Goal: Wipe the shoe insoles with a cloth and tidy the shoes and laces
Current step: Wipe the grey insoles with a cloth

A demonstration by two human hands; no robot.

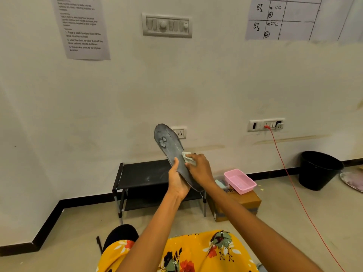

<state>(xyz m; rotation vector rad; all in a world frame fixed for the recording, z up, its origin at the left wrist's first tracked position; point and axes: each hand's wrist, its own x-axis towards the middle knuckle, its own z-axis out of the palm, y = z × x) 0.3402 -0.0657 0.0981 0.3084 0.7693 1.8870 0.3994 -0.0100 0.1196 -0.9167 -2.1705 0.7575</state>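
An insole [170,152] is held up before a wall, the left hand [176,181] under its lower end and the right hand [200,169] pressing a cloth [189,158] on its right side. Behind and below stands a rack [141,175] against the wall; right of it, a tray [240,180] sits on a box [243,205] (a bin [319,169] stands farther right).

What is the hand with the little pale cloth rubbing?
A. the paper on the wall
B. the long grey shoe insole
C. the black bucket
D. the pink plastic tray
B: the right hand presses the small pale cloth against the long grey shoe insole, which the left hand holds up by its lower end.
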